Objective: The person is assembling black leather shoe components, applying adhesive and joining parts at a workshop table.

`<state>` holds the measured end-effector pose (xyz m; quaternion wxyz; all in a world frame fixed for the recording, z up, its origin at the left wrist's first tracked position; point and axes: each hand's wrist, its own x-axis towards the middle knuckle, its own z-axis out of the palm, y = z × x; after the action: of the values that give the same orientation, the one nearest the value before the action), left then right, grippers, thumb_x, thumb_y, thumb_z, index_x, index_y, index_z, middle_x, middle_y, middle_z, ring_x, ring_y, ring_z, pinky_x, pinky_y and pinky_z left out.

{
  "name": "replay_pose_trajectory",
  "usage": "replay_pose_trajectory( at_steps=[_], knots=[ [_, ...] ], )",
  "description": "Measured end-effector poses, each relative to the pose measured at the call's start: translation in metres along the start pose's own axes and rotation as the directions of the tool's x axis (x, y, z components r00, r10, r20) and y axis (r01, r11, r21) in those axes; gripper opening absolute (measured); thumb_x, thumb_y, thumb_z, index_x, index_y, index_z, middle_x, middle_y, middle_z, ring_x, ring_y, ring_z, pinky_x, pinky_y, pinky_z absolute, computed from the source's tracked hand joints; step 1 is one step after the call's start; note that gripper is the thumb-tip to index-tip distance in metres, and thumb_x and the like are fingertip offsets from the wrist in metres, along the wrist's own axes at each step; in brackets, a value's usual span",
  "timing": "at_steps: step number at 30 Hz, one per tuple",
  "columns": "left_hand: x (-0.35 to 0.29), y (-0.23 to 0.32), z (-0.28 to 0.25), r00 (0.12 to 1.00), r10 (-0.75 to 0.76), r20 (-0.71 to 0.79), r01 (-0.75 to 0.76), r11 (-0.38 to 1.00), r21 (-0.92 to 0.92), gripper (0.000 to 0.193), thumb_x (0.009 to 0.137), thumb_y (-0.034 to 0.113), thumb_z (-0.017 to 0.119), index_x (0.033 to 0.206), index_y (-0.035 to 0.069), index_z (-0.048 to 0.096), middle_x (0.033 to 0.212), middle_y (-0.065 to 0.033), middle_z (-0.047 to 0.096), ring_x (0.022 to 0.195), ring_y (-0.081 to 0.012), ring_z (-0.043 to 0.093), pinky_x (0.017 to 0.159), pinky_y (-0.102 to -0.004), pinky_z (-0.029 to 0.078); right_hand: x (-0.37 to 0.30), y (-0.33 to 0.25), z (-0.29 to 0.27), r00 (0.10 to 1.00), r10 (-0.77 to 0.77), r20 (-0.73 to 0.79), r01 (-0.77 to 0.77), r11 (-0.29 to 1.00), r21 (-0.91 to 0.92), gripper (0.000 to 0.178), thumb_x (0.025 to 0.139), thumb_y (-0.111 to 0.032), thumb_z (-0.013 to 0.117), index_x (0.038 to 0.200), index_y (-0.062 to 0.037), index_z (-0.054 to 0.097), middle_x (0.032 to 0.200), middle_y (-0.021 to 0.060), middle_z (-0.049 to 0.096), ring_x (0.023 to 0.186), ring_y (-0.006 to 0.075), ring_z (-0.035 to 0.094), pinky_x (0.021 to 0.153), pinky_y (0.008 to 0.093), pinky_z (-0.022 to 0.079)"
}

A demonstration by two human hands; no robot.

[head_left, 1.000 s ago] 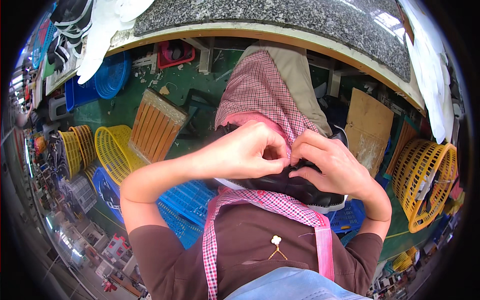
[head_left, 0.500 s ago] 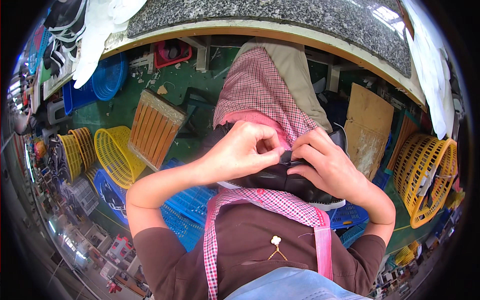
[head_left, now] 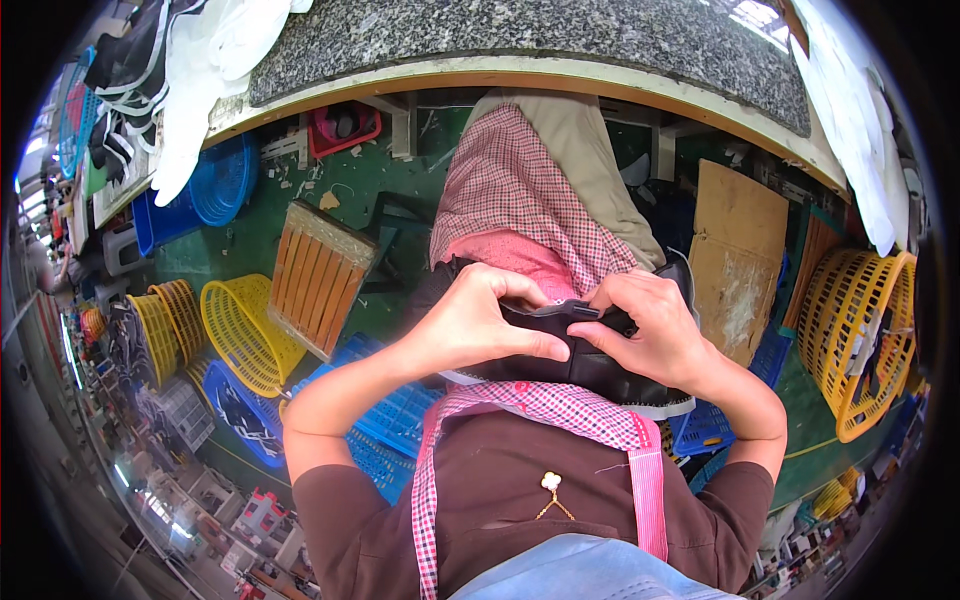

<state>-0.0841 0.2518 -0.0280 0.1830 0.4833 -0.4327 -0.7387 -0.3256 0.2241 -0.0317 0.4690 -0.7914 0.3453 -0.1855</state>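
A black, leather-like piece (head_left: pixel 622 382) with a pale edge lies across my lap, over a pink checked apron (head_left: pixel 515 170). My left hand (head_left: pixel 485 318) is closed on its raised upper edge, fingers behind and thumb in front. From the other side, my right hand (head_left: pixel 648 325) pinches the same edge between thumb and fingers. A short folded strip of the black material shows between the two hands. What exact article the piece is, I cannot make out, since my hands and arms cover part of it.
Beyond my knees runs a speckled stone worktop (head_left: pixel 520 40). White gloves (head_left: pixel 205 80) hang at its left end. A slatted wooden stool (head_left: pixel 320 275) and a yellow basket (head_left: pixel 245 330) stand left. Cardboard (head_left: pixel 738 260) and an orange-yellow basket (head_left: pixel 855 330) are to the right.
My hands have drawn slightly apart, and the folded black edge between them shows more. My left thumb has come forward over the piece. The view has shifted slightly.
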Motion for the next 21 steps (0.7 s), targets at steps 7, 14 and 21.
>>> replay_pose_trajectory(
  at_steps=[7, 14, 21],
  knots=[
    [0.005, -0.001, 0.005, 0.992, 0.117, -0.051, -0.115, 0.993, 0.030, 0.015, 0.077, 0.008, 0.085, 0.086, -0.001, 0.076, 0.077, 0.0001, 0.070, 0.071, -0.0034, 0.060, 0.065, -0.0216, 0.048, 0.006, 0.008, -0.004, 1.000, 0.011, -0.018, -0.009, 0.997, 0.071, 0.031, 0.077, -0.019, 0.083, 0.075, -0.0046, 0.056, 0.068, 0.0081, 0.060, 0.060, 0.0268, 0.060, 0.056, 0.0367, 0.045],
    [0.021, 0.017, -0.010, 0.943, 0.284, -0.175, -0.293, 0.956, -0.029, 0.012, 0.077, 0.004, 0.083, 0.084, -0.001, 0.075, 0.075, -0.0003, 0.067, 0.070, -0.0054, 0.058, 0.061, -0.0228, 0.043, 0.038, 0.018, -0.025, 0.998, 0.052, -0.026, -0.035, 0.894, 0.446, 0.038, 0.077, -0.006, 0.085, 0.075, -0.0033, 0.047, 0.076, 0.0051, 0.057, 0.078, 0.0116, 0.060, 0.074, 0.0313, 0.052],
    [0.050, 0.009, -0.030, 0.874, 0.421, -0.241, -0.445, 0.894, -0.051, 0.012, 0.079, 0.006, 0.083, 0.080, 0.001, 0.073, 0.074, 0.0033, 0.061, 0.069, -0.0047, 0.056, 0.062, -0.0211, 0.042, 0.065, 0.021, -0.033, 0.992, 0.038, -0.118, 0.032, 0.840, 0.542, 0.048, 0.077, 0.000, 0.082, 0.095, -0.0087, 0.039, 0.082, 0.0015, 0.053, 0.089, 0.0124, 0.067, 0.083, 0.0296, 0.050]
  ],
)
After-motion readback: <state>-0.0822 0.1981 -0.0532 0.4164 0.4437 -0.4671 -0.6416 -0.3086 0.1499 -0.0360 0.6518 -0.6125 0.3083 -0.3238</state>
